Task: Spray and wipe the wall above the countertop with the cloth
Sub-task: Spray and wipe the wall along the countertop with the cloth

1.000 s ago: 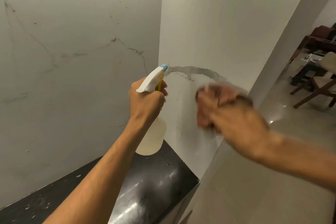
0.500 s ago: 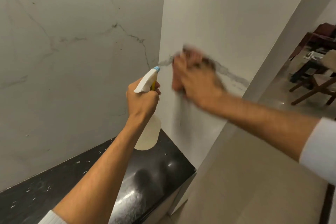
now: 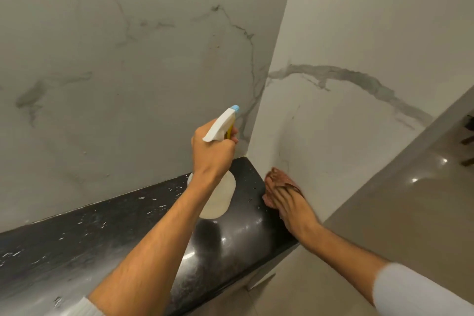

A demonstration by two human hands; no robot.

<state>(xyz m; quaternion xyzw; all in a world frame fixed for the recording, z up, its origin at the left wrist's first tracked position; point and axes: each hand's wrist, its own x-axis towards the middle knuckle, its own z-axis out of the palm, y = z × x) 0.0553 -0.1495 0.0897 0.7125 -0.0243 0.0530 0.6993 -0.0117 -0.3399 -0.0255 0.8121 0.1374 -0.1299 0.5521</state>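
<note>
My left hand (image 3: 211,155) grips the neck of a white spray bottle (image 3: 223,123) with a blue nozzle and yellow trigger, held above the black countertop (image 3: 102,233) and aimed at the corner of the marble wall (image 3: 333,123). My right hand (image 3: 287,197) presses a brown cloth (image 3: 278,177) flat against the right wall panel, low down where it meets the countertop. The fingers lie straight over the cloth and hide most of it. The bottle's pale round body (image 3: 220,197) hangs below my left wrist.
The grey-veined left wall panel (image 3: 128,72) meets the right panel in a corner. White flecks dot the glossy countertop. Beyond the wall's right edge lies a shiny tiled floor (image 3: 410,200), with dark furniture legs (image 3: 468,138) at the far right.
My right hand with the cloth has swept from the grey vein down the right wall to the countertop's edge. The left hand still holds the bottle in much the same place.
</note>
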